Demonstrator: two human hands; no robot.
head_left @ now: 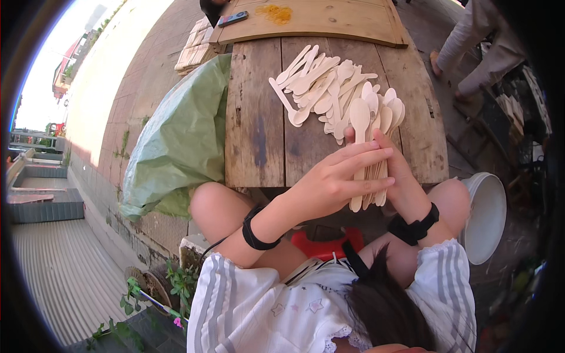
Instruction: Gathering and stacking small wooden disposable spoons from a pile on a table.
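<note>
Between my two hands I hold a bundle of wooden spoons [359,117], bowls up and handles pointing down, just over the near edge of the wooden table [253,117]. My left hand [344,173] lies across the front of the handles with its fingers wrapped over them. Behind and to the right, my right hand [402,170] grips the same bundle; part of its fingers is hidden by the spoons. Beyond the bundle, a loose pile of wooden spoons [318,79] spreads over the tabletop, pointing various ways.
A raised wooden board [329,23] at the table's far end bears yellow rubber bands [275,13] and a phone [233,19]. Left of the table hangs a green plastic sack [182,135]. A white bucket [485,217] stands by my right knee. Another person's legs [482,47] show at far right.
</note>
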